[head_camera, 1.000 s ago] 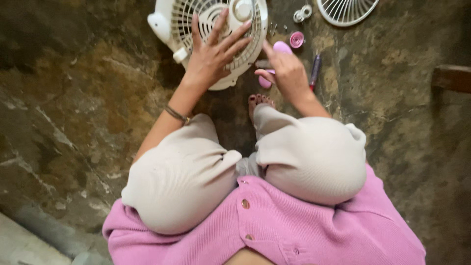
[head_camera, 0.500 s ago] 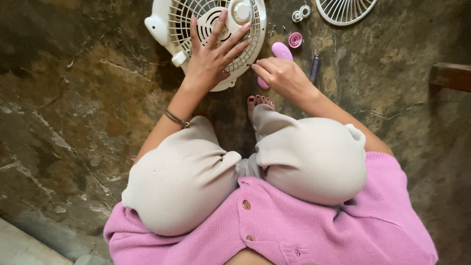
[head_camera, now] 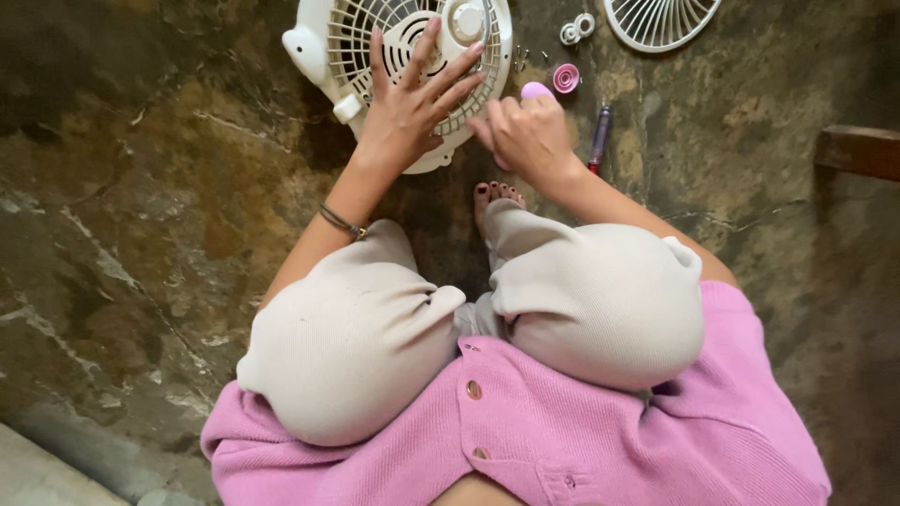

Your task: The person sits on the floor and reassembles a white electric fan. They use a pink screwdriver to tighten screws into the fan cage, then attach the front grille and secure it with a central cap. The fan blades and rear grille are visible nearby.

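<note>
A: Under the spread fingers of the left hand [head_camera: 405, 111] – that's the white fan body [head_camera: 330, 45], lying grille-up on the stone floor [head_camera: 141, 206]. Palm sits on its near edge, fingertips fanned wide toward the round hub [head_camera: 465, 19].

B: And the right hand [head_camera: 527, 139]?

A: Just beside the left, at the fan's right rim. Fingers curled in tight, bunched together. Looks like they're pinching sth small, but I can't tell what – knuckles hide it. Pink oval piece [head_camera: 536, 90] pokes out just past the fingertips.

B: What else is near?

A: Beyond the right fingertips: pink round cap [head_camera: 566, 77], two small white rings [head_camera: 577, 26], a few screws [head_camera: 521, 56] right by the rim. Purple-handled screwdriver [head_camera: 600, 133] lies off the little-finger side, not held. Loose front grille [head_camera: 662, 19] well apart, far corner.

B: So how to do this bit well, imo?

A: Left hand should press flat w/ even weight so the body can't rock or spin on the uneven stone. Right hand works close to the rim – small, slow moves, wrist low, since whatever's pinched is tiny and easy to drop into the grille slots. Keep fingertips clear of the screws so none get flicked off into floor cracks. Toes [head_camera: 493, 191] are just below the right wrist, so mind dropping bits there too.
</note>
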